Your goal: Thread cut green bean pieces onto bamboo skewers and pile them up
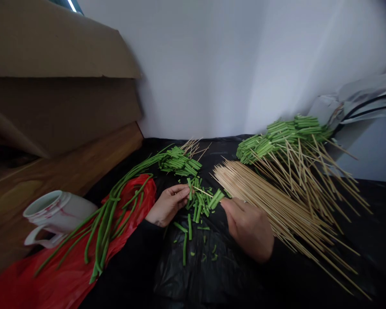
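Note:
My left hand (172,201) pinches a short cut piece of garlic scape (190,189) between thumb and fingers. My right hand (249,225) is closed round a bamboo skewer (203,192) that carries several green pieces (216,199) side by side near the fingers. The skewer's bare end points left and reaches the piece in my left hand; whether it has gone in is too small to tell. Below and between both hands lies a loose pile of cut scape pieces (198,206).
Bare bamboo skewers (263,189) lie bundled at right, with filled skewers (286,135) stacked behind. More filled skewers (178,161) lie ahead. Long scapes (106,227) rest on a red plastic bag (138,193) at left, beside a white mug (64,212) and a cardboard box (67,111).

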Demonstrator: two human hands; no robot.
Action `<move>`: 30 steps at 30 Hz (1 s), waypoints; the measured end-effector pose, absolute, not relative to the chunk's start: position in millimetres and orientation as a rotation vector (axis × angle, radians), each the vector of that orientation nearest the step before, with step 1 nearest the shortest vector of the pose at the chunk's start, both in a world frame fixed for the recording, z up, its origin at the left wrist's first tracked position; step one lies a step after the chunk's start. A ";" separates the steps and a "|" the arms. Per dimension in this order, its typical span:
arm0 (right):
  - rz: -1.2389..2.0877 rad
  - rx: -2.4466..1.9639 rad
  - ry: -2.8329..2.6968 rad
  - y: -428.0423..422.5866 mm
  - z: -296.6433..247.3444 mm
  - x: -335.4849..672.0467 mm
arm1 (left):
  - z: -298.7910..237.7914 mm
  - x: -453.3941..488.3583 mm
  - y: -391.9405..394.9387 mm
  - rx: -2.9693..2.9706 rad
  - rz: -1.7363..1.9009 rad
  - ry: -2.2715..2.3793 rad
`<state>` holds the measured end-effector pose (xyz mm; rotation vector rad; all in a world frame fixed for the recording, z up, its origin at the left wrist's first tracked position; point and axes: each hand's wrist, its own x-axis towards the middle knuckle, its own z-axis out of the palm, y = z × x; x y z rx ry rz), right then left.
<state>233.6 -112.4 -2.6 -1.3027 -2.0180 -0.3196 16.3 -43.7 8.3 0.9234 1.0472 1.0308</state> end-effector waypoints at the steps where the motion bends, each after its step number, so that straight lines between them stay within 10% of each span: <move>1: -0.327 -1.298 -2.023 -112.5 -2.9 233.2 | 8.4 16.6 -44.2 0.889 1.015 1.020; 30: -0.332 -1.347 -2.063 -112.8 -4.7 233.0 | 10.7 20.7 -48.0 0.824 1.018 0.934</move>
